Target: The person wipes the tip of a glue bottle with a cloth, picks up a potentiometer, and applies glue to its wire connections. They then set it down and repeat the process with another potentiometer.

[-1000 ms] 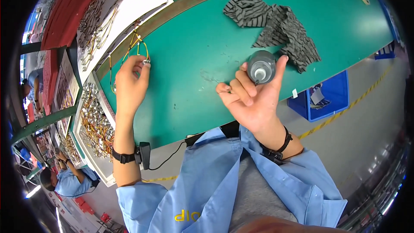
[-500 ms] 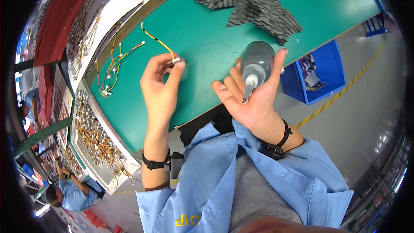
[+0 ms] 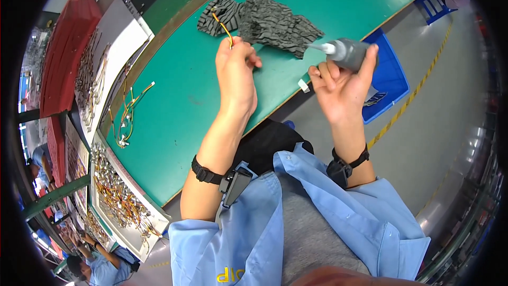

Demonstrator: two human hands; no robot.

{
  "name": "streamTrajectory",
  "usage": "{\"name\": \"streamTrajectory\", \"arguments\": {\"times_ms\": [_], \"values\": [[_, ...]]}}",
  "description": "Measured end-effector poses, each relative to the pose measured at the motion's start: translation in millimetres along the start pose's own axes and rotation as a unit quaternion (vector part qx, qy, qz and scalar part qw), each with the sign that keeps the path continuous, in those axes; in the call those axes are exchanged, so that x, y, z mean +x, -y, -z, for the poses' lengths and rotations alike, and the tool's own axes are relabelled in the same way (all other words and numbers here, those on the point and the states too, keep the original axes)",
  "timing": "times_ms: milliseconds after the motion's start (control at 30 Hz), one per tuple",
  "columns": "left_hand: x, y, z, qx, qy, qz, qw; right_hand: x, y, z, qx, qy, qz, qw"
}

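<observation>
Above the near edge of the green table [image 3: 180, 100], both hands are up and busy. Left hand [image 3: 235, 77] is pinched shut on a thin yellow wire [image 3: 226, 29], gripping its lower end; the wire runs up and away from the fingertips, across a striped grey cloth [image 3: 275, 24] lying on the table beyond the hands. Right hand [image 3: 338, 82] is wrapped around a grey bottle [image 3: 352, 53], held on its side just off the table's near edge, with a white nozzle [image 3: 320, 47] aimed left toward the wire hand. The nozzle tip and the left fingers are near each other but apart. Just below the bottle, a small white piece [image 3: 303, 86] sits at the table's edge by the right fingers. Farther left on the table lies a loose bunch of yellow wire harnesses [image 3: 127, 116], well apart from the hands. Off the table's left end, a white tray [image 3: 119, 201] is heaped with more of them. Beyond the right hand, down off the table, there's a blue bin [image 3: 389, 74].
</observation>
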State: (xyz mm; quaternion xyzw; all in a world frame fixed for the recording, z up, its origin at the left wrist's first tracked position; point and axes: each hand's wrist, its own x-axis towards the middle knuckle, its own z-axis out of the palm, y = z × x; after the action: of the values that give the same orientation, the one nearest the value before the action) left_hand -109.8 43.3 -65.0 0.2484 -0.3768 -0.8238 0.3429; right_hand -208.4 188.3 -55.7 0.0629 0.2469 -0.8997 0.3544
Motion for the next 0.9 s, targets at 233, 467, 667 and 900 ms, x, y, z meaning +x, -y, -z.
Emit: {"name": "streamTrajectory", "arguments": {"times_ms": [233, 467, 667, 900], "values": [[11.6, 3.9, -22.1, 0.352, -0.019, -0.066, 0.934, 24.5, 19.0, 6.3, -0.175, -0.019, 0.072, 0.982], [-10.1, -5.0, -27.7, 0.113, -0.005, -0.032, 0.993, 24.5, -0.6, 5.2, -0.236, 0.01, 0.134, 0.962], [-23.3, -21.5, -30.3, -0.096, 0.02, 0.029, 0.995, 20.2, -11.2, 5.0, -0.205, 0.02, 0.121, 0.971], [-28.6, -15.4, -17.9, 0.035, 0.029, -0.075, 0.996, 5.9, -25.9, -1.1, -0.227, 0.036, 0.177, 0.957]]}}
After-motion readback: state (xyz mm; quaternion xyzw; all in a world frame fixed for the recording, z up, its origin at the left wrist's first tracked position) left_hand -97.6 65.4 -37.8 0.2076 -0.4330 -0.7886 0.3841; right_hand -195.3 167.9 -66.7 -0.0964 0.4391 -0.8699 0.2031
